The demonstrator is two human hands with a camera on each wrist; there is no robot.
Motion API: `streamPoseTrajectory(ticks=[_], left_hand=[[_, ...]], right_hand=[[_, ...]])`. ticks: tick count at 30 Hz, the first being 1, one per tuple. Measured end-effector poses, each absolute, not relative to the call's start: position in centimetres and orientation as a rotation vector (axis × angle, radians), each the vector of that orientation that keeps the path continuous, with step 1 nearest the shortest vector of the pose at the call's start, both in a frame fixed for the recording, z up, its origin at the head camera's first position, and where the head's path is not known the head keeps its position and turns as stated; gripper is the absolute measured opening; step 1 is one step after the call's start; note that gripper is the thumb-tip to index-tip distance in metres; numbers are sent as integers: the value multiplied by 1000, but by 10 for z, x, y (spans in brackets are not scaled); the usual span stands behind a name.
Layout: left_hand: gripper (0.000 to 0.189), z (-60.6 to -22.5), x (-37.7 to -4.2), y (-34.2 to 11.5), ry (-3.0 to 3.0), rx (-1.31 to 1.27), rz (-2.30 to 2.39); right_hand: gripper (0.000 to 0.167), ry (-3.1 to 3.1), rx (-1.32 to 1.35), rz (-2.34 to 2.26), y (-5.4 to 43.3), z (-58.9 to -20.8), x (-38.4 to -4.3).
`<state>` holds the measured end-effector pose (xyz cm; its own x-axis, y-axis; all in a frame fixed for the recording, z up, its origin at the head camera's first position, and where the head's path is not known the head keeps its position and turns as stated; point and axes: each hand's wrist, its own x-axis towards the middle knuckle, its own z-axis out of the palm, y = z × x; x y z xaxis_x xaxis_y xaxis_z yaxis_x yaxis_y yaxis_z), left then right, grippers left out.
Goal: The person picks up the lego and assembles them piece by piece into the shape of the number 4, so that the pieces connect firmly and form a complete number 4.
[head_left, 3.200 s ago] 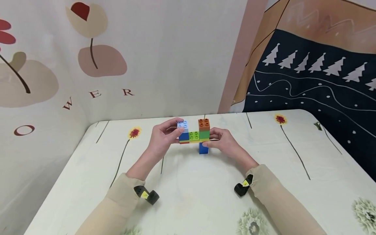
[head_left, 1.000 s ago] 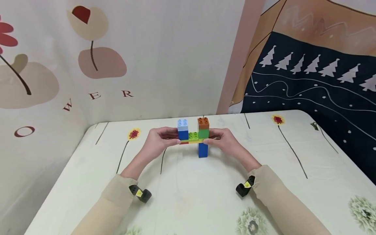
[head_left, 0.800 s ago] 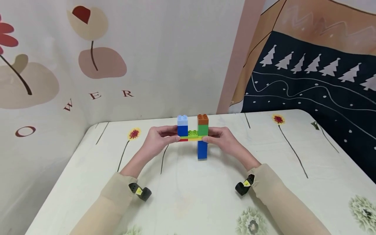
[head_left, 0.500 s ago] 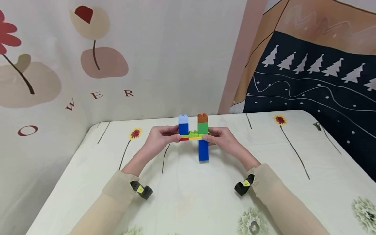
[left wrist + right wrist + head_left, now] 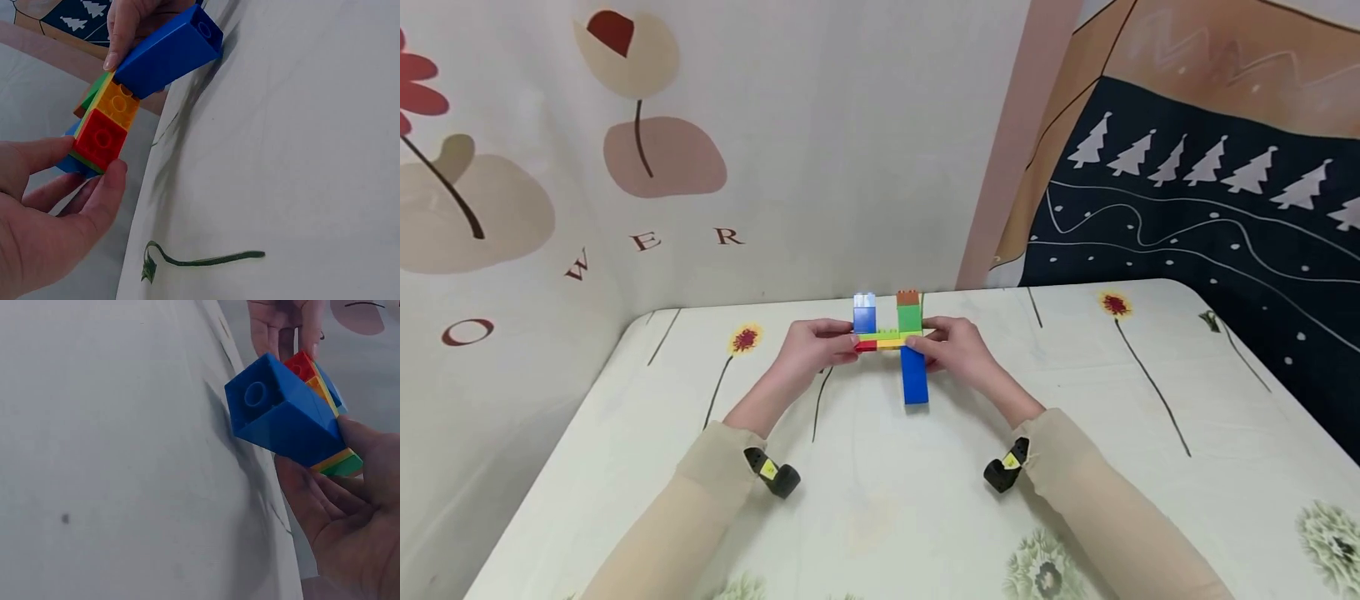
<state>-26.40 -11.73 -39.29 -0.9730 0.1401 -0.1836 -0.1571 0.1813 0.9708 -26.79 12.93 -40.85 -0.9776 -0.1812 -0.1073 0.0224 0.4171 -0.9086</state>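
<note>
A structure of toy building bricks is held up between both hands above the table. Light blue over blue bricks (image 5: 864,319) rise at its left end, brown over green bricks (image 5: 909,317) at its right. A lime-green layer joins them, with a red brick (image 5: 100,139) and a yellow brick (image 5: 117,105) beneath. From the right end's underside a tall blue leg (image 5: 914,377) points down, its hollow bottom facing the right wrist view. My left hand (image 5: 811,354) pinches the left end by the red brick. My right hand (image 5: 958,346) grips the right end where the leg joins.
A white flower-printed cloth covers the table (image 5: 865,500), whose back edge meets a printed curtain (image 5: 850,167). A dark curtain with white trees (image 5: 1195,200) hangs at the right. Black wrist cameras (image 5: 1003,467) sit at both sleeve cuffs.
My left hand has gone from the light blue brick down to the structure's lower left end. The structure has tilted its top away, showing more of the blue leg.
</note>
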Motion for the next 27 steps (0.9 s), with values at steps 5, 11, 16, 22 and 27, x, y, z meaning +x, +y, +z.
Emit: streamPoseTrajectory(ticks=[5,11,16,22,27], left_hand=[[44,-398,-268,-116,2209,-22,1858],[39,-403,-267,-116,2244,-5,1854],[40,-406,-264,-115,2301,-17,1773],[40,-408,-263,-112,2316,-61,1731],[39,-412,-264,-111,2299,-93,1740]], right_hand=[[62,2483,-98,-1604,131,-415,-272],[60,2468,-118,-1610,131,-418,-274],[57,2475,-134,-1602,129,-420,-274],[53,2539,-141,-1553,127,-420,-274],[50,2612,-150,-1465,127,-420,-272]])
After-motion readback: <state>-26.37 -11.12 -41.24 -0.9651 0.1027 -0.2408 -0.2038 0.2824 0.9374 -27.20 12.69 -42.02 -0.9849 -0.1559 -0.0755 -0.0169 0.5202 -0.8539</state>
